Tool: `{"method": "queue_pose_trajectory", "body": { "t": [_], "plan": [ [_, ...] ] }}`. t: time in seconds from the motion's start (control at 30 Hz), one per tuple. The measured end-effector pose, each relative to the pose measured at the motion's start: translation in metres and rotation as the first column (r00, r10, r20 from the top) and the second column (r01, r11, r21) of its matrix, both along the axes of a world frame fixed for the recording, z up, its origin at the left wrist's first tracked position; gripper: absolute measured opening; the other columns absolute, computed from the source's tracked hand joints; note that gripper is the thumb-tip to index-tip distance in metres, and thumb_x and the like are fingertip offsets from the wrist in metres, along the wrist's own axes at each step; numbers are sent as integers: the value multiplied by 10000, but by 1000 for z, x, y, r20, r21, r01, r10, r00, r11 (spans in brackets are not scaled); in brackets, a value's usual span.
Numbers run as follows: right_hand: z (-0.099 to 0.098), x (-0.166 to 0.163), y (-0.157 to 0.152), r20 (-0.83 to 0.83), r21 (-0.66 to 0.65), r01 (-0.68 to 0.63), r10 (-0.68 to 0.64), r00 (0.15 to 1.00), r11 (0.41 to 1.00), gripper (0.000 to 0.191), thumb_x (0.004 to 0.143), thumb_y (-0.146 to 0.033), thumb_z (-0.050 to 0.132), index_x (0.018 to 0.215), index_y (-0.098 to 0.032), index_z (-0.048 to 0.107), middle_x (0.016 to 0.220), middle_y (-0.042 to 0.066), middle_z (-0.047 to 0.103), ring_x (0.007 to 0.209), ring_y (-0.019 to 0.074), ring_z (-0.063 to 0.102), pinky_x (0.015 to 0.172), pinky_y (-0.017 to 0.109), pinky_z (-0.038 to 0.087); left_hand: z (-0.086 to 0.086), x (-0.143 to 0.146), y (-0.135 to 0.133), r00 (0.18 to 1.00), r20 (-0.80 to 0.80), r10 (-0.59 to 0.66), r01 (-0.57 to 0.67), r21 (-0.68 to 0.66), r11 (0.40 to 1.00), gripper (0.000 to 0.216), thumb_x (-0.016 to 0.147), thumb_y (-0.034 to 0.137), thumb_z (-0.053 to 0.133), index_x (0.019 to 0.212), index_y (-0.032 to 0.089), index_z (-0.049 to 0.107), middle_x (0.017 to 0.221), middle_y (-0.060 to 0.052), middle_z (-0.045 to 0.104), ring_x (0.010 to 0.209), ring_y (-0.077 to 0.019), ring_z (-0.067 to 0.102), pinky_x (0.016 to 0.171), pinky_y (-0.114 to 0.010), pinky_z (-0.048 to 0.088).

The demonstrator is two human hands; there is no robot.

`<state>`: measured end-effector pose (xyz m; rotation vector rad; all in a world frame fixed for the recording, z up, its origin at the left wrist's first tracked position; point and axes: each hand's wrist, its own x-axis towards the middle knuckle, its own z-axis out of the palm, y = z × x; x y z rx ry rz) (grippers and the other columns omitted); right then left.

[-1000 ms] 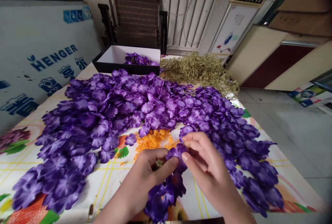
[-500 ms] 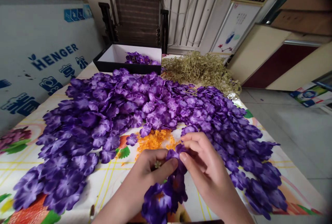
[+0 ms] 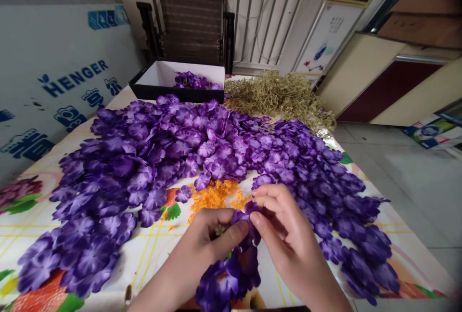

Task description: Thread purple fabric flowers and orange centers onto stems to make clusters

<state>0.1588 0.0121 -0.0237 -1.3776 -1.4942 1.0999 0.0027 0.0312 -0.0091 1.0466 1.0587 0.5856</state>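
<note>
My left hand (image 3: pixel 202 249) pinches a green stem tip with a string of purple fabric flowers (image 3: pixel 231 273) hanging below it. My right hand (image 3: pixel 285 235) pinches a single purple petal (image 3: pixel 244 216) against that stem, fingertips of both hands touching. Just beyond my hands lies a small heap of orange flower centres (image 3: pixel 214 195). A wide pile of loose purple petals (image 3: pixel 173 153) covers the table (image 3: pixel 144 254).
A black box with white inside (image 3: pixel 162 81) holds more purple petals at the table's far edge. A heap of olive-green stems (image 3: pixel 281 97) lies at the far right. Behind stand a folded chair (image 3: pixel 189 23), a white freezer (image 3: pixel 54 61) and a water dispenser (image 3: pixel 328 28).
The flower string under my left hand has shifted slightly lower and left. My fingers stay pinched together at the same spot on the stem.
</note>
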Motion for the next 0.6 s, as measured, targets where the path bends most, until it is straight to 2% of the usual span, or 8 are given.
{"method": "queue_pose_trajectory", "body": {
  "t": [0.13, 0.23, 0.3, 0.37, 0.4, 0.47, 0.5, 0.6],
  "plan": [
    [1, -1, 3, -37, 16, -13, 14, 999, 1000, 240, 941, -267, 465, 1170, -333, 433, 1079, 22, 625, 956, 188, 634, 817, 337, 504, -2, 0, 0, 999, -14, 36, -36, -1, 999, 308, 803, 403, 650, 641, 143, 621, 588, 28, 546, 535, -86, 450, 490, -173, 348],
    [-8, 3, 12, -27, 103, 99, -97, 995, 990, 346, 951, -245, 426, 1286, -297, 360, 975, 27, 644, 872, 183, 643, 805, 339, 509, -4, -4, 4, 960, 25, 280, -279, -48, 959, 318, 744, 417, 708, 614, 141, 620, 547, 26, 559, 486, -89, 478, 455, -178, 354],
    [-22, 7, 21, 69, 188, 181, -197, 978, 965, 338, 946, -222, 404, 1283, -236, 389, 936, 53, 653, 879, 201, 650, 771, 339, 516, -3, -8, 7, 842, 73, 535, -533, -45, 845, 281, 694, 382, 758, 612, 147, 626, 516, 45, 544, 440, -75, 464, 419, -168, 342],
    [-38, 12, 31, 278, 208, 124, -181, 943, 970, 243, 906, -153, 422, 1124, -191, 520, 902, 71, 668, 833, 204, 660, 741, 332, 521, -2, -12, 10, 655, 132, 744, -745, -54, 665, 201, 668, 301, 785, 625, 164, 645, 524, 59, 555, 445, -64, 480, 420, -148, 365],
    [-46, 14, 35, 325, 198, 102, -163, 931, 975, 211, 874, -116, 441, 1028, -183, 569, 873, 74, 679, 801, 208, 663, 710, 329, 521, -1, -14, 12, 570, 157, 806, -808, -67, 585, 156, 661, 257, 790, 637, 177, 658, 545, 64, 572, 468, -62, 502, 436, -137, 388],
    [-59, 16, 41, 384, 185, 67, -135, 913, 981, 210, 828, -69, 460, 927, -179, 609, 837, 72, 685, 753, 207, 661, 664, 317, 515, 0, -15, 13, 465, 181, 867, -869, -92, 485, 103, 656, 193, 784, 659, 203, 681, 595, 71, 609, 520, -61, 539, 467, -122, 423],
    [-64, 16, 43, 399, 187, 64, -136, 907, 980, 219, 812, -55, 463, 901, -178, 621, 836, 76, 680, 739, 207, 655, 647, 314, 508, 1, -14, 14, 444, 184, 877, -880, -97, 465, 95, 658, 180, 779, 666, 211, 690, 607, 74, 620, 528, -60, 546, 469, -118, 430],
    [-71, 17, 47, 458, 201, 59, -147, 877, 978, 238, 793, -47, 465, 875, -178, 646, 879, 88, 649, 728, 201, 630, 629, 312, 488, 3, -12, 14, 473, 211, 855, -858, -111, 502, 87, 646, 184, 784, 668, 196, 701, 586, 76, 635, 497, -53, 546, 453, -112, 439]
  ]
}}
